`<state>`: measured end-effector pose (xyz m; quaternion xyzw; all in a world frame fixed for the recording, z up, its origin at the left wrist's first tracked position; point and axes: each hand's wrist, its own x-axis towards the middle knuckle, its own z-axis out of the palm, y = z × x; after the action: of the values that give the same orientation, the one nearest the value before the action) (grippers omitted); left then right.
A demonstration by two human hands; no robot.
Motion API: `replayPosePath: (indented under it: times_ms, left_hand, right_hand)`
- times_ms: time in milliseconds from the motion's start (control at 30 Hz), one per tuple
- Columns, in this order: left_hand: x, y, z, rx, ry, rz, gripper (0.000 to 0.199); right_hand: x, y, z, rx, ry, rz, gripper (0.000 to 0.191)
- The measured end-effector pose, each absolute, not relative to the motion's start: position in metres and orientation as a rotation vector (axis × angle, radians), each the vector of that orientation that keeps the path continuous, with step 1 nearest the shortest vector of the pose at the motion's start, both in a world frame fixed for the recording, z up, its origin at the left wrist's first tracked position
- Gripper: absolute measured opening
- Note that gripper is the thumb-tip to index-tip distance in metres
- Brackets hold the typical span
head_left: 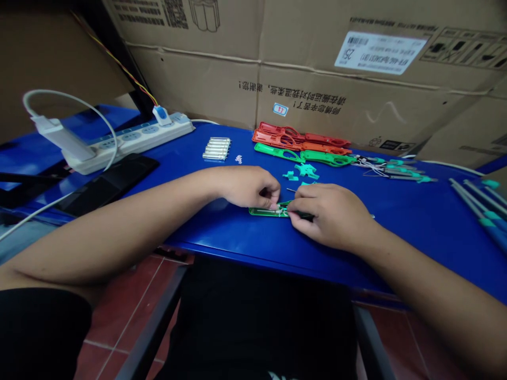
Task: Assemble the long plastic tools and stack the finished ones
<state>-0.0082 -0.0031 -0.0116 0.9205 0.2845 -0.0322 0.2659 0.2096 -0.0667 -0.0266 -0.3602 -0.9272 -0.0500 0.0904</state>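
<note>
A narrow green plastic casing (pixel 263 212) lies on the blue table near its front edge, with small pale parts inside. My left hand (pixel 253 189) is over it, thumb and fingertips pinched at a small part; the fingers partly hide what they grip. From the other side, my right hand (pixel 328 215) has its thumb and fingers closed at the casing's right part, which the hand covers. Something dark shows beneath the right fingers; I cannot make out what it is. Just behind the hands are loose turquoise pieces (pixel 307 170) and a thin metal bit (pixel 292 190).
Red casings (pixel 277 138) and green casings (pixel 327 158) lie along a large cardboard box (pixel 214 79). Wired rods (pixel 407 170) are to the right, more rods (pixel 471 198) at the far right. Clear tubes (pixel 216 149), a phone (pixel 109 182) and a power strip (pixel 134 140) are leftward.
</note>
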Motion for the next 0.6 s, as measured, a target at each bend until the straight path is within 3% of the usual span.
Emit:
replayPosePath:
  times_ms: [600]
  left_hand:
    - [-0.0079, -0.0023, -0.0136, 2.498, 0.757, -0.071, 0.019]
  right_hand:
    - [0.2065, -0.0649, -0.0288, -1.083, -2.773, -0.099, 0.021]
